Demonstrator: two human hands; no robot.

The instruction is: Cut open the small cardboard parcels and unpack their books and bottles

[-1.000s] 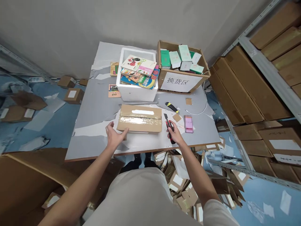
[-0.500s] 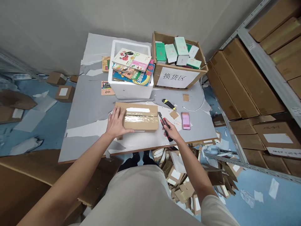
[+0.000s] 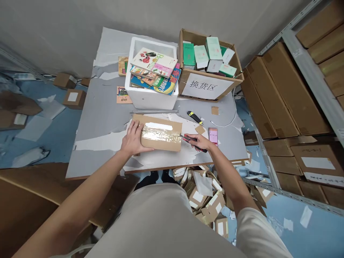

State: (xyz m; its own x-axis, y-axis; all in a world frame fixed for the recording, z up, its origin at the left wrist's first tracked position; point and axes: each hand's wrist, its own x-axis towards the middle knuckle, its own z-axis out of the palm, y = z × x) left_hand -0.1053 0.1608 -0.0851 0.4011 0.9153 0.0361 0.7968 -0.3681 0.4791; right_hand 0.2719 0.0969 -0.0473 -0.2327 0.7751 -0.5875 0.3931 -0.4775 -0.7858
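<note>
A brown cardboard box (image 3: 161,144) with shiny clear tape and a white label lies on the table in front of me. My left hand (image 3: 133,139) holds its left end, fingers over the top and thumb along the near side. In my right hand (image 3: 199,141) is a red and black utility knife (image 3: 191,139). The knife's tip points left, at the right end of the box where the tape ends; whether it cuts in cannot be made out. Beyond that hand lie a yellow and black cutter (image 3: 195,117) and a phone (image 3: 213,136).
At the table's back stand a white foam box (image 3: 154,102) of books and a carton (image 3: 208,87) of green-and-white boxes. A white cable (image 3: 225,125) curves at the right. Shelves of cartons (image 3: 290,89) flank the table. Opened boxes (image 3: 212,208) litter the floor.
My right hand has turned the utility knife from upright to nearly level and brought its tip to the box's right end. The box has turned slightly under my left hand.
</note>
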